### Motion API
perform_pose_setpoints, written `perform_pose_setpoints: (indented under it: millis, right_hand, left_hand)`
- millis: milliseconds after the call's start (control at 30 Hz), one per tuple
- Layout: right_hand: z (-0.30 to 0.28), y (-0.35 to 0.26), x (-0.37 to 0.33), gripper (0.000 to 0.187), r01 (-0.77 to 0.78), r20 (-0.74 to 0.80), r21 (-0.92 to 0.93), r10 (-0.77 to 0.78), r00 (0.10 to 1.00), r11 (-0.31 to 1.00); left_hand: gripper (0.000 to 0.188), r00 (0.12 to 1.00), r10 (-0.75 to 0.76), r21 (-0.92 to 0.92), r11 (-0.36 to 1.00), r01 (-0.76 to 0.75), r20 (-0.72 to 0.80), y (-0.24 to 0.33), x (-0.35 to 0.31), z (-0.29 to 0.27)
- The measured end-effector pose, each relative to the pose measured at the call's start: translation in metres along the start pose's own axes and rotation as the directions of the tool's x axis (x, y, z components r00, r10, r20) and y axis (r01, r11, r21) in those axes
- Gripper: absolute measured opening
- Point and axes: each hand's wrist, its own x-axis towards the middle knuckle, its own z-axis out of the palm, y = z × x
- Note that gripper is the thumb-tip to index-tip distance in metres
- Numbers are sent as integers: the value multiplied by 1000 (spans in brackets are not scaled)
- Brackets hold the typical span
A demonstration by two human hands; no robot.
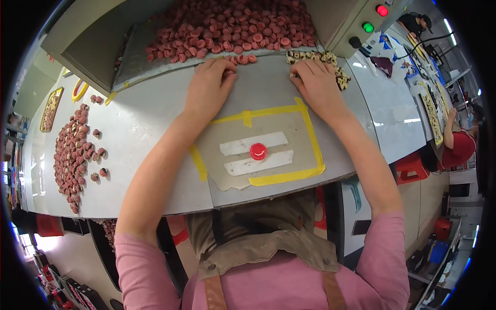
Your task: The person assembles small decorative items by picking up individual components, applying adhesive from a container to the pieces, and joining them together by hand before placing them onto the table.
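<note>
At the front of a big heap of pink, ridged, cup-shaped pieces [227, 31], my left hand [211, 85] has its fingers curled together. A bit of pink shows between its thumb and fingers. My right hand [319, 85] bends over a small pile of cream-and-dark pieces [342, 77], its fingertips pinched on a small pale one, mostly hidden. Between my forearms a round red cup-shaped piece [258, 151] sits on the work mat, touching two white strips [256, 143].
Yellow tape [312, 134] edges the mat. Joined pink-and-cream pieces [72, 150] lie in a pile at left, near a tape roll [80, 90] and a small filled tray [51, 109]. A grey housing [88, 46] flanks the heap. Co-workers sit at a bench on the far right.
</note>
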Motion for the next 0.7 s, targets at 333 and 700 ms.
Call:
perform_pose_setpoints:
  millis: [333, 700]
  right_hand:
    - [-59, -61, -46, 14, -238, 314, 390, 115, 942, 890]
    - [-54, -85, -55, 23, -351, 322, 260, 262, 910, 900]
  left_hand:
    - [24, 853, -421, -597, 613, 517, 307, 59, -88, -74]
    - [29, 767, -405, -841, -11, 541, 498, 105, -135, -42]
